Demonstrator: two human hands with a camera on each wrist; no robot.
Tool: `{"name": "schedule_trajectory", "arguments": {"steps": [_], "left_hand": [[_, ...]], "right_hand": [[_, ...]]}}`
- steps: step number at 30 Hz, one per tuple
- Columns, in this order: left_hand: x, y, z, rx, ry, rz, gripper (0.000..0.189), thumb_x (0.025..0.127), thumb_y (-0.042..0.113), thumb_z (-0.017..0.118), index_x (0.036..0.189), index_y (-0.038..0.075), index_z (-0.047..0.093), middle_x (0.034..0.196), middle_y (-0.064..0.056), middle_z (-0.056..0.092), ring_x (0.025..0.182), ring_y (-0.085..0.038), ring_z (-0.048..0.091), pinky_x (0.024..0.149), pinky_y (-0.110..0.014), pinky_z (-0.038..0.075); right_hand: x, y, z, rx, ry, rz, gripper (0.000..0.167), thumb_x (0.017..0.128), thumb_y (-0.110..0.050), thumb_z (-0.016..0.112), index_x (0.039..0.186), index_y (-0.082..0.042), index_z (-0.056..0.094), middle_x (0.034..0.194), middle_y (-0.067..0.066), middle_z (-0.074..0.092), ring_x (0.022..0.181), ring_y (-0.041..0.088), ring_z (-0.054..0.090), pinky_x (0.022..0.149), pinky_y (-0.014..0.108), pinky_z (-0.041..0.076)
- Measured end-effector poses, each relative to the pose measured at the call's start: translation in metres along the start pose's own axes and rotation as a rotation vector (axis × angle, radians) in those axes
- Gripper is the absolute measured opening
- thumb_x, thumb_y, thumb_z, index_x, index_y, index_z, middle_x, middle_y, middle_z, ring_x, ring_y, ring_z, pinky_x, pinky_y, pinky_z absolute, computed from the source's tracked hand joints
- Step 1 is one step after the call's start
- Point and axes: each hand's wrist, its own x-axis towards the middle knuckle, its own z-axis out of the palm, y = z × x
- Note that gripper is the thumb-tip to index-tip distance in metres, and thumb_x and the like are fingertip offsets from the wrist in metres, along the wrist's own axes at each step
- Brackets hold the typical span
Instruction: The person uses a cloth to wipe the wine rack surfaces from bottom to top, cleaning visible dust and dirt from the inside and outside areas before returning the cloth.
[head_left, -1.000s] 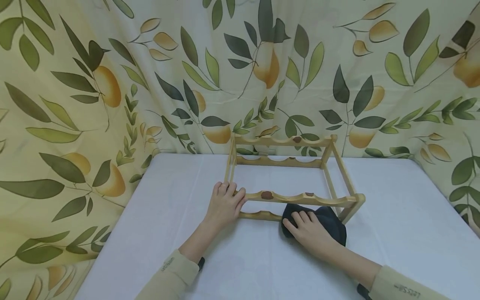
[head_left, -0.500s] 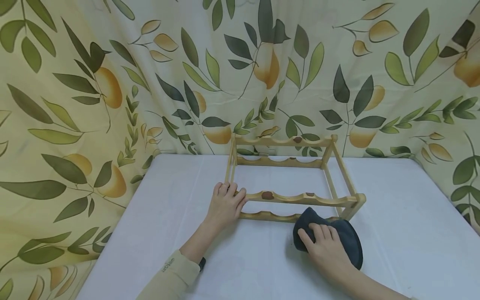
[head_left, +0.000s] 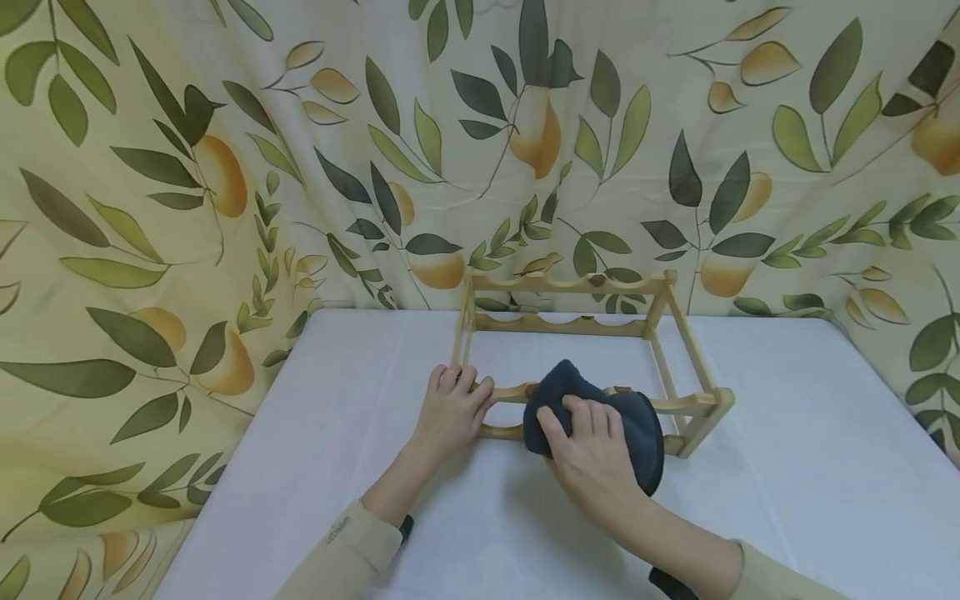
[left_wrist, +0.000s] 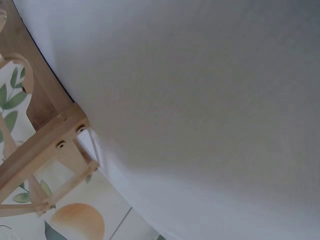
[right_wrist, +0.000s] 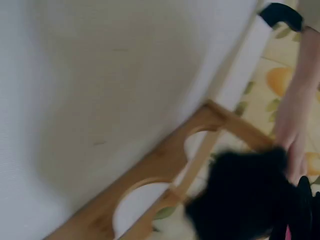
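A light wooden wine rack (head_left: 686, 406) with scalloped rails stands on the table. My left hand (head_left: 450, 417) grips its front left corner, fingers over the upper rail. My right hand (head_left: 600, 467) holds a dark blue cloth (head_left: 637, 425) in front of the front rails, hiding their middle. Whether the cloth touches the wood I cannot tell. The left wrist view has one end of the rack (left_wrist: 40, 145) but no hand. In the right wrist view, the cloth (right_wrist: 245, 195) is a dark blur over the rack (right_wrist: 160, 155), with my left hand (right_wrist: 292, 130) beyond.
A white cloth (head_left: 795, 467) covers the table. Behind and to the left hangs a curtain (head_left: 285, 192) printed with leaves and fruit, close to the table's back edge.
The right hand has drawn the cloth back from the lower front rail toward the right, then lifted it leftward to the upper front rail. The left hand and the rack keep their places.
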Motion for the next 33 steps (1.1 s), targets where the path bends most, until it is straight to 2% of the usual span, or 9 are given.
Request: {"name": "schedule_trajectory", "arguments": {"steps": [1, 3, 5, 7, 11, 16, 21, 27, 33], "left_hand": [[0.0, 0.0, 0.001, 0.002, -0.001, 0.001, 0.03, 0.099, 0.036, 0.032, 0.092, 0.017, 0.055, 0.087, -0.004, 0.046, 0.085, -0.024, 0.042, 0.08, -0.039, 0.035], [0.0, 0.0, 0.002, 0.011, 0.001, 0.003, 0.023, 0.095, 0.035, 0.042, 0.091, 0.017, 0.055, 0.087, -0.004, 0.047, 0.085, -0.024, 0.042, 0.08, -0.038, 0.035], [0.001, 0.0, 0.002, 0.017, -0.004, 0.001, 0.02, 0.093, 0.035, 0.045, 0.092, 0.017, 0.056, 0.088, -0.004, 0.047, 0.086, -0.024, 0.043, 0.08, -0.038, 0.035], [0.002, 0.001, 0.002, 0.016, -0.002, 0.002, 0.021, 0.093, 0.035, 0.044, 0.091, 0.018, 0.057, 0.088, -0.004, 0.047, 0.086, -0.024, 0.043, 0.08, -0.038, 0.035], [0.002, 0.003, 0.001, -0.002, 0.0, 0.0, 0.038, 0.1, 0.036, 0.026, 0.092, 0.018, 0.058, 0.088, -0.004, 0.048, 0.086, -0.024, 0.043, 0.08, -0.039, 0.036], [0.001, 0.002, 0.0, -0.018, -0.017, -0.017, 0.041, 0.1, 0.035, 0.023, 0.093, 0.018, 0.06, 0.089, -0.003, 0.048, 0.088, -0.023, 0.042, 0.08, -0.038, 0.035], [-0.001, 0.0, -0.001, 0.006, -0.031, -0.022, 0.044, 0.1, 0.035, 0.021, 0.093, 0.018, 0.06, 0.09, -0.003, 0.049, 0.089, -0.023, 0.043, 0.081, -0.038, 0.035], [-0.001, 0.0, -0.001, 0.025, -0.028, -0.016, 0.041, 0.1, 0.035, 0.022, 0.093, 0.019, 0.059, 0.089, -0.003, 0.048, 0.088, -0.023, 0.043, 0.08, -0.038, 0.035], [0.0, 0.001, 0.0, 0.007, 0.002, -0.019, 0.039, 0.1, 0.036, 0.023, 0.092, 0.018, 0.058, 0.088, -0.003, 0.047, 0.087, -0.023, 0.042, 0.079, -0.038, 0.035]], "right_hand": [[0.005, -0.003, 0.002, -0.009, -0.022, 0.005, 0.021, 0.088, -0.019, 0.05, 0.105, -0.007, 0.046, 0.099, 0.025, 0.046, 0.083, 0.038, 0.048, 0.068, 0.049, 0.041], [0.014, -0.007, 0.007, -0.029, -0.093, 0.02, 0.034, 0.079, -0.016, 0.065, 0.107, -0.008, 0.048, 0.102, 0.024, 0.047, 0.087, 0.038, 0.048, 0.072, 0.049, 0.041], [0.019, -0.009, 0.013, -0.057, -0.182, 0.038, 0.05, 0.069, -0.017, 0.077, 0.11, -0.01, 0.05, 0.104, 0.022, 0.047, 0.091, 0.036, 0.048, 0.077, 0.05, 0.04], [0.022, -0.008, 0.02, -0.089, -0.248, 0.045, 0.052, 0.069, -0.023, 0.078, 0.112, -0.011, 0.051, 0.107, 0.021, 0.047, 0.095, 0.035, 0.047, 0.08, 0.049, 0.039], [0.025, -0.002, 0.03, -0.127, -0.299, 0.041, 0.056, 0.069, -0.031, 0.077, 0.115, -0.012, 0.05, 0.111, 0.019, 0.047, 0.099, 0.034, 0.046, 0.082, 0.05, 0.037], [0.03, 0.002, 0.035, -0.141, -0.323, 0.024, 0.059, 0.07, -0.034, 0.076, 0.118, -0.013, 0.048, 0.118, 0.019, 0.046, 0.105, 0.034, 0.044, 0.084, 0.054, 0.036], [0.029, 0.003, 0.04, -0.201, -0.324, -0.058, 0.052, 0.074, -0.023, 0.075, 0.117, -0.013, 0.047, 0.115, 0.018, 0.045, 0.102, 0.033, 0.045, 0.081, 0.053, 0.04], [0.027, 0.003, 0.043, -0.214, -0.264, -0.111, 0.049, 0.072, -0.011, 0.076, 0.113, -0.011, 0.049, 0.107, 0.019, 0.048, 0.094, 0.034, 0.047, 0.077, 0.052, 0.042], [0.026, 0.003, 0.046, -0.169, -0.177, -0.081, 0.046, 0.07, -0.005, 0.076, 0.109, -0.01, 0.052, 0.101, 0.021, 0.051, 0.086, 0.035, 0.049, 0.072, 0.05, 0.044]]}}
